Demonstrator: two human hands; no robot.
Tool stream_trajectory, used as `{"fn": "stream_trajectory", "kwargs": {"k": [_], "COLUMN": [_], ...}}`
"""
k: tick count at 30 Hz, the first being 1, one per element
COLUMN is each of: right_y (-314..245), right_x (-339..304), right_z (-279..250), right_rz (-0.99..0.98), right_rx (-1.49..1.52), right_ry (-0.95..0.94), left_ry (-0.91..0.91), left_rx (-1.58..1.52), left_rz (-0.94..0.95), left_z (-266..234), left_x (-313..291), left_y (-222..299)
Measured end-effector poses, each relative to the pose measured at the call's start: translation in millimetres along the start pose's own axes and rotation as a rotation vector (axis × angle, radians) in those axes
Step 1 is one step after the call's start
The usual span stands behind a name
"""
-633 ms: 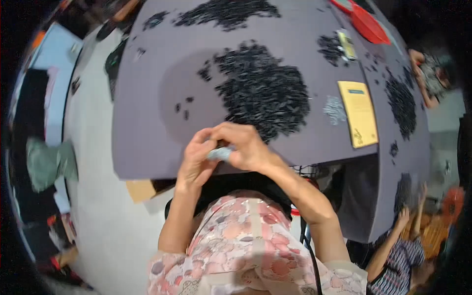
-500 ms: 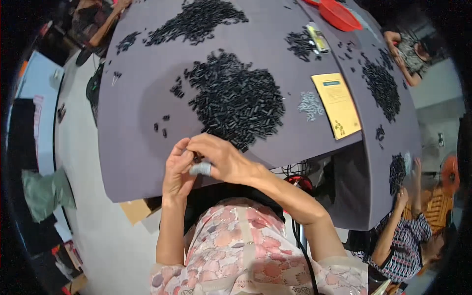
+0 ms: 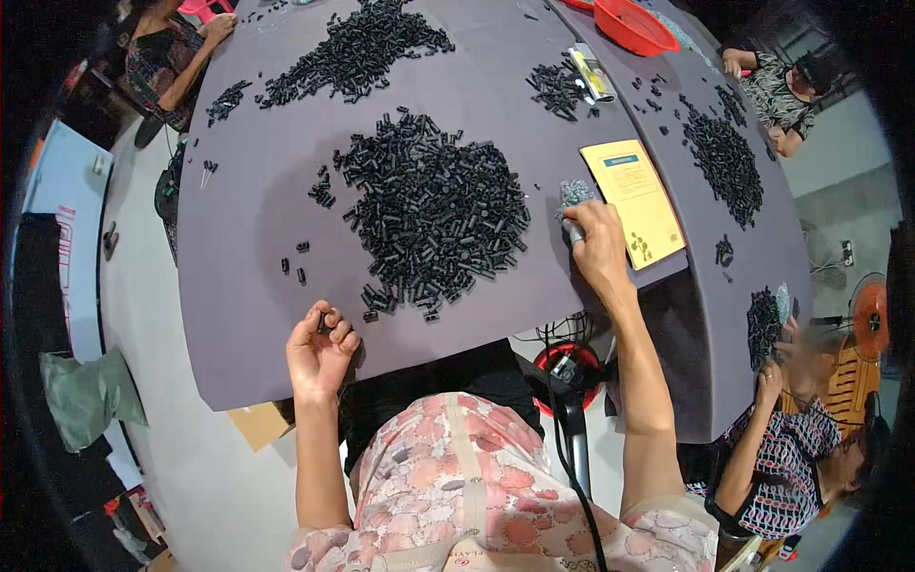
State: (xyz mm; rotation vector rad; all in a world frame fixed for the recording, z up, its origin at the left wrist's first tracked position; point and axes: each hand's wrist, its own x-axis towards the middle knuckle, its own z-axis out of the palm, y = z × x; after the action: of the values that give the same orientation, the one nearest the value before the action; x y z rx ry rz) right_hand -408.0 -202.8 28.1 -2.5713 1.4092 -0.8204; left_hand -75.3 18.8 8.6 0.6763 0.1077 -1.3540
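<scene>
My left hand [image 3: 322,355] is raised by the table's near edge, fingers curled round a small black cylindrical piece [image 3: 326,324] that they partly cover. My right hand [image 3: 600,250] reaches to a little pile of small pale grey-blue pieces [image 3: 575,193], fingertips bent down at its near side. Whether a piece is between those fingertips is hidden. A light grey-blue wrap [image 3: 575,232] circles one of its fingers. Between my hands and farther back lies a big heap of small black cylinders [image 3: 438,214]. Several loose black pieces [image 3: 302,275] rest left of it.
Right of my right hand lies a yellow booklet [image 3: 634,205]. More black heaps [image 3: 357,48] spread at the back and on the adjoining right table [image 3: 721,172]. A red basin [image 3: 634,27] stands far right. Other people sit at the far left, far right and near right.
My hands were together at the near edge. The right one has moved away to the pale pile; the left stays near the edge, slightly lower and left, still holding the black piece.
</scene>
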Motion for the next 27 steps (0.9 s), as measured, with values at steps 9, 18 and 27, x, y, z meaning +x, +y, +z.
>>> {"fn": "stream_trajectory", "kwargs": {"k": [9,18,27], "right_y": [2,13,-12], "right_x": [3,1,21], "right_z": [11,-4,33], "right_rz": [-0.119,-0.035,-0.041], "right_rx": [0.076,-0.033,-0.233], "right_ry": [-0.047,-0.032,0.081], "left_ry": [-0.023,-0.067,-0.035], "left_rx": [-0.017,0.038,0.053], "left_rz": [0.001,0.023,0.067], "left_z": [-2,-4,-6], "left_x": [1,2,-3], "left_y": [-2,-6,-7]}}
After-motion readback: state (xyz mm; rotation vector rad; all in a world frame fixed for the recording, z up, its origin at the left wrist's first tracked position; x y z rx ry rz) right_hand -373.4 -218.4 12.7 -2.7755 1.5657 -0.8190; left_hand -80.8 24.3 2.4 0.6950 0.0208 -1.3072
